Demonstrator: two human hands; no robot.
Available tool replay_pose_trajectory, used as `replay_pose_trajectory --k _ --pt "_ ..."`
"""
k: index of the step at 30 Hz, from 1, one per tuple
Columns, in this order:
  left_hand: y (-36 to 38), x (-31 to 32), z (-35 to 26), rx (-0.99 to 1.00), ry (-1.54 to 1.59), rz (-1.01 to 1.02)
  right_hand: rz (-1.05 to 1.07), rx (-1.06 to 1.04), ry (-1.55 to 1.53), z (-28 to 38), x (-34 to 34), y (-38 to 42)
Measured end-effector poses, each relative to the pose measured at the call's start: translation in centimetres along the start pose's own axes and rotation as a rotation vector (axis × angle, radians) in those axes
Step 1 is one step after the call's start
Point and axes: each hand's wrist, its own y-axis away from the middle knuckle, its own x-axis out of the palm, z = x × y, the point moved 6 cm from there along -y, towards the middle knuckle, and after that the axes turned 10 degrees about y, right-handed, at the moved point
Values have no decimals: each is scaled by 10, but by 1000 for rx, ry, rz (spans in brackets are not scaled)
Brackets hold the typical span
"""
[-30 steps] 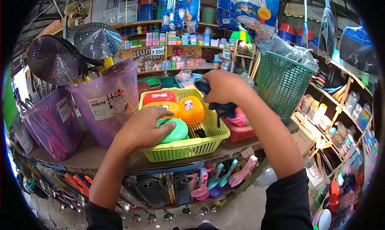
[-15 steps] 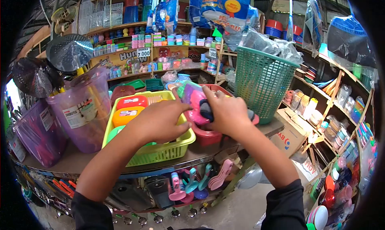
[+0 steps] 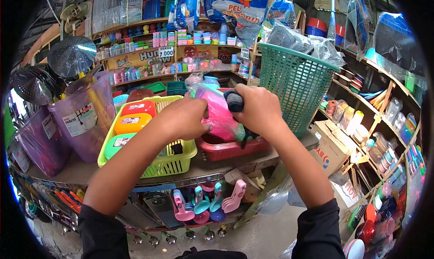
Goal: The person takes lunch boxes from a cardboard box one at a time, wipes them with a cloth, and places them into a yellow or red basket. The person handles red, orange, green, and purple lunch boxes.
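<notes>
My left hand [image 3: 183, 119] is curled around the near side of a pink plastic-wrapped bundle [image 3: 218, 111], fingers closed on it. My right hand [image 3: 258, 109] is clenched around a dark blue handle [image 3: 234, 101] and presses against the bundle's far side, so the bundle is pinched between both hands, tilted, directly over the red basket [image 3: 226, 148]. I cannot tell whether its lower end touches the basket floor.

To handle this well, I judge I should keep both grips firm, since the wrapping looks slippery, and keep the bundle over the red basket rather than drifting sideways. The dark tool in my right hand limits how much of the bundle that hand can grasp, so the left does most of the holding.

Room is tight. The yellow-green basket [image 3: 172, 164] of coloured lidded boxes sits just beside the red one on my left, and both stand close to the shelf edge [image 3: 212, 171]. The green mesh bin [image 3: 296, 85] stands just beside my right wrist. Beyond, the back shelves [image 3: 181, 51] are crowded, so straight up looks like the freest direction.
</notes>
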Motion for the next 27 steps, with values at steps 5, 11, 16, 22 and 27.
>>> replay_pose_trajectory --k 5,11,16,22,27 --pt "-16 2 9 7 8 -35 114 -91 10 18 17 7" --pt "-12 -6 6 99 162 -259 166 -63 129 38 33 0" --pt "-31 -43 -15 201 338 -484 -9 17 111 26 28 -5" --pt "-53 -39 -10 127 242 -351 -208 314 -151 -27 4 -8" --pt "-68 2 0 9 163 -35 -357 603 -479 -84 11 16"
